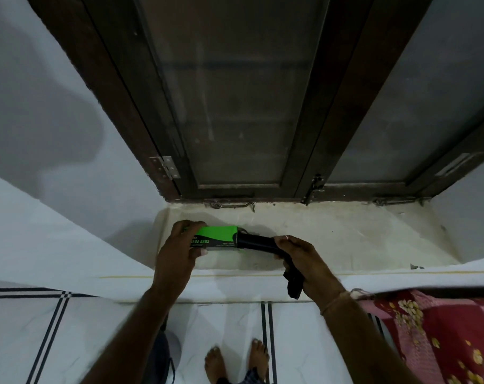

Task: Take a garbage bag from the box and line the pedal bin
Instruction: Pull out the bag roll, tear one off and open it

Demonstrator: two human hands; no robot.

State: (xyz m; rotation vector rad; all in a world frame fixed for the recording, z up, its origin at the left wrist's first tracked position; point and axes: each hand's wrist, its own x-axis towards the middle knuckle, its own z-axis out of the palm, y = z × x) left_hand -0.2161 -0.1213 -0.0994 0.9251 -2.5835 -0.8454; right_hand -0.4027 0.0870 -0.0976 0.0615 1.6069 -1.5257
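A green and black box of garbage bags (217,237) lies on its side over the window sill (332,234). My left hand (180,246) grips the box's left end. A black roll of garbage bags (257,242) sticks out of the box's right end. My right hand (299,259) holds that roll, and a loose black bag end (293,284) hangs down from under the palm. A grey rounded object (169,353), partly hidden behind my left forearm, stands on the floor; I cannot tell whether it is the pedal bin.
A dark wooden window frame (304,134) with latches rises behind the sill. White floor tiles with black stripes (49,328) lie below. A red flowered cloth (434,336) sits at the lower right. My bare feet (235,361) stand on the floor.
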